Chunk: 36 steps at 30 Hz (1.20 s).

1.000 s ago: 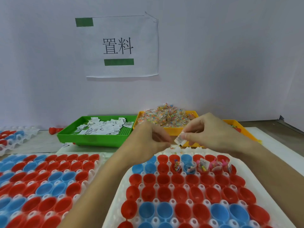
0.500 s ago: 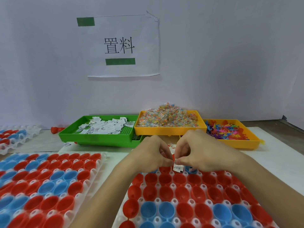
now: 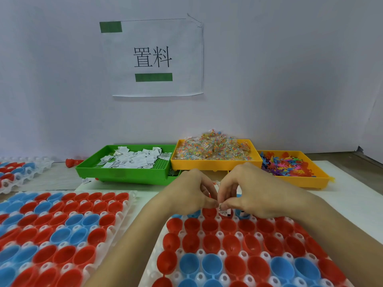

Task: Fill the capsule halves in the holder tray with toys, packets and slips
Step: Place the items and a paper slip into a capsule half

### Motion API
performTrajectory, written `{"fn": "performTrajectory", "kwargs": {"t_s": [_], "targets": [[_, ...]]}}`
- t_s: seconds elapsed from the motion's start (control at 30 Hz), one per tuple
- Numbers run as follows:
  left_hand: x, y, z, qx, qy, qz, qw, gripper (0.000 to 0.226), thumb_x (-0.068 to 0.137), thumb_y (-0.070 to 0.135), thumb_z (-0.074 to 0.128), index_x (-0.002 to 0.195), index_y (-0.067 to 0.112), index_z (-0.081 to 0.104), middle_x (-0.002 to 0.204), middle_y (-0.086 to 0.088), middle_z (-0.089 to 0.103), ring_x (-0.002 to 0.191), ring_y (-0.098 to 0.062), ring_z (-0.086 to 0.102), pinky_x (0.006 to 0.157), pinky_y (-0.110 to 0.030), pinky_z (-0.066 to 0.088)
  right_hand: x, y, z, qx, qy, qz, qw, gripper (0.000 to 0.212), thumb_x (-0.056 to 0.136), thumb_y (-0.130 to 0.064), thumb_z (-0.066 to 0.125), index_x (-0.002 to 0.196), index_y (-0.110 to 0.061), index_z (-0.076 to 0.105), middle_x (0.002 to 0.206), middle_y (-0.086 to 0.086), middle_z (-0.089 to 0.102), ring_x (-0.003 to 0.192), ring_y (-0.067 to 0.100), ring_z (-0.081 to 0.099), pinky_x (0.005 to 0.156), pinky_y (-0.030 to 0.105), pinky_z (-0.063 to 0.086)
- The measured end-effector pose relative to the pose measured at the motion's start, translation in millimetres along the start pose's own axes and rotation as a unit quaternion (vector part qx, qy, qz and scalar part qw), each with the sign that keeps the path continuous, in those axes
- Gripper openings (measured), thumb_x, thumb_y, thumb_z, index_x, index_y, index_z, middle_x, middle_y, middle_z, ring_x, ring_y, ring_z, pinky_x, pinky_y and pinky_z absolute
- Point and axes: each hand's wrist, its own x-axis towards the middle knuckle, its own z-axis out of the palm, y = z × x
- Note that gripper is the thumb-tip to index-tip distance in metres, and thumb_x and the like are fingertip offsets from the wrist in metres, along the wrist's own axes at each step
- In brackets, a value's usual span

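Pinching one small printed paper slip (image 3: 223, 210), both hands (image 3: 223, 204) hover over glossy round capsule halves (image 3: 211, 243) in the white holder tray (image 3: 153, 264).

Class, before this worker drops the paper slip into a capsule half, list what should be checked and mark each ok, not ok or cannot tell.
1. Slip pinched by right hand: ok.
2. Left hand also touching the slip: cannot tell.
3. Slip over the holder tray's far row: ok.
4. Target capsule half beneath is empty: cannot tell, hands hide it.
5. Green tray holds more slips: ok.
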Motion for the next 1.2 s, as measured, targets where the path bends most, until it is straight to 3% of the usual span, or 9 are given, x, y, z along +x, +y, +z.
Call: {"fn": "performTrajectory", "kwargs": {"t_s": [0.23,0.4,0.6,0.8,1.0,1.2], "targets": [[0.0,-1.7,0.0,-0.005,-0.01,0.0,1.0,0.006,0.081,0.02,0.079,0.084,0.016,0.078,0.082,-0.016,0.071,0.043,-0.002,0.04,0.048,-0.014,0.034,-0.5,3.1,-2.3,-0.004,-0.027,0.013,1.0,0.012,0.086,-0.015,0.078,0.081,-0.026,0.077,0.076,-0.013,0.075,0.073,0.008,0.072,0.072,0.03,0.061],[0.3,-0.5,0.3,-0.003,-0.013,0.001,1.0,0.004,0.081,0.02,0.079,0.083,0.018,0.077,0.082,-0.014,0.071,0.049,-0.004,0.043,0.051,-0.016,0.037,-1.0,1.9,-0.8,-0.021,-0.044,0.017,0.999,0.01,0.087,-0.016,0.076,0.084,-0.026,0.078,0.079,-0.011,0.075,0.076,0.0,0.07,0.077,0.028,0.06],[0.7,-0.3,-1.7,-0.005,-0.012,0.002,1.0,0.006,0.08,0.019,0.079,0.084,0.015,0.078,0.08,-0.016,0.07,0.053,-0.008,0.044,0.053,-0.021,0.037,-0.3,1.4,1.4,-0.043,-0.038,0.018,0.998,0.008,0.086,-0.019,0.078,0.086,-0.027,0.077,0.079,-0.008,0.073,0.076,0.004,0.069,0.077,0.029,0.058],[1.7,-0.8,-2.6,-0.005,-0.008,-0.001,1.0,0.005,0.081,0.018,0.078,0.076,0.02,0.076,0.069,0.001,0.067,0.047,0.001,0.046,0.049,-0.012,0.035,-0.3,3.1,3.8,-0.07,-0.033,0.02,0.997,0.008,0.088,-0.019,0.076,0.089,-0.027,0.077,0.081,-0.011,0.073,0.077,0.003,0.068,0.073,0.029,0.059],[-0.3,0.4,-6.3,-0.008,-0.017,-0.005,1.0,0.004,0.079,0.019,0.08,0.082,0.019,0.078,0.068,0.007,0.066,0.046,0.002,0.046,0.048,-0.01,0.033,-0.2,3.2,-0.5,-0.059,-0.03,0.023,0.998,0.01,0.084,-0.026,0.08,0.086,-0.033,0.074,0.081,-0.012,0.07,0.084,0.005,0.064,0.077,0.031,0.057],[-6.8,6.5,-15.9,0.007,-0.044,-0.007,0.999,0.014,0.074,0.026,0.084,0.086,0.025,0.076,0.08,0.008,0.069,0.055,0.001,0.05,0.051,-0.01,0.037,-3.1,8.4,-9.0,-0.036,-0.024,0.017,0.999,0.015,0.078,-0.034,0.084,0.089,-0.037,0.074,0.083,-0.016,0.069,0.085,-0.005,0.06,0.07,0.013,0.049]]}}
